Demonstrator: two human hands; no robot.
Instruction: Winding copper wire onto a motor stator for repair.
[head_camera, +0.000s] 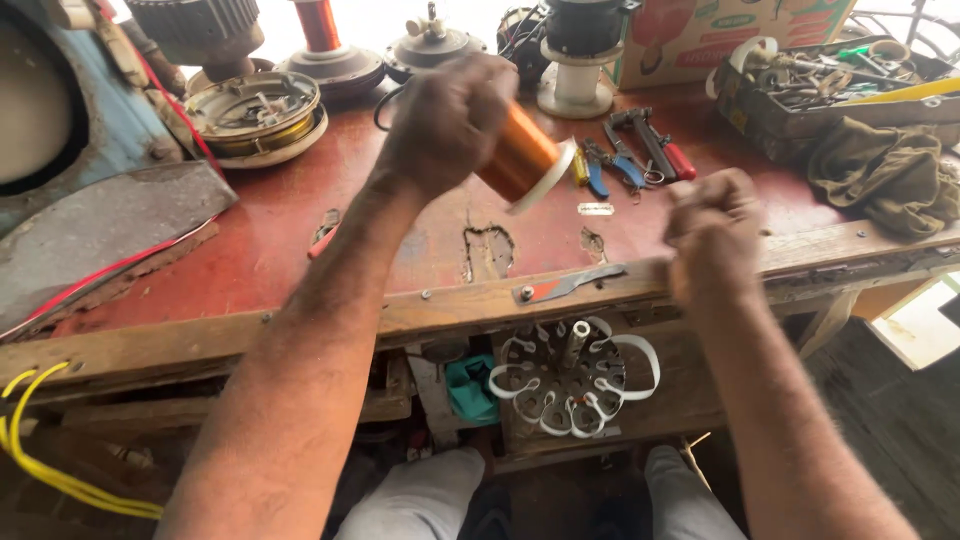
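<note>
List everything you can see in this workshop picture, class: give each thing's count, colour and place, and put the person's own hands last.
Wire spool: one, copper orange with a white end, held above the bench.
Bench: one, worn red top, wooden front edge.
Pliers: a few, blue and red handles, right of the spool.
Toolbox: one, dark, far right, full of tools.
Rag: one, olive, beside the toolbox.
Motor core: one, grey with white loops, below the bench edge.
Yellow wires: a bundle, lower left.
Left hand: grips the spool.
Right hand: closed fist, near the bench edge.

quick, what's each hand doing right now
Left hand: closed around an orange copper-wire spool with white flanges.
Right hand: clenched fist; contents cannot be told.
</note>
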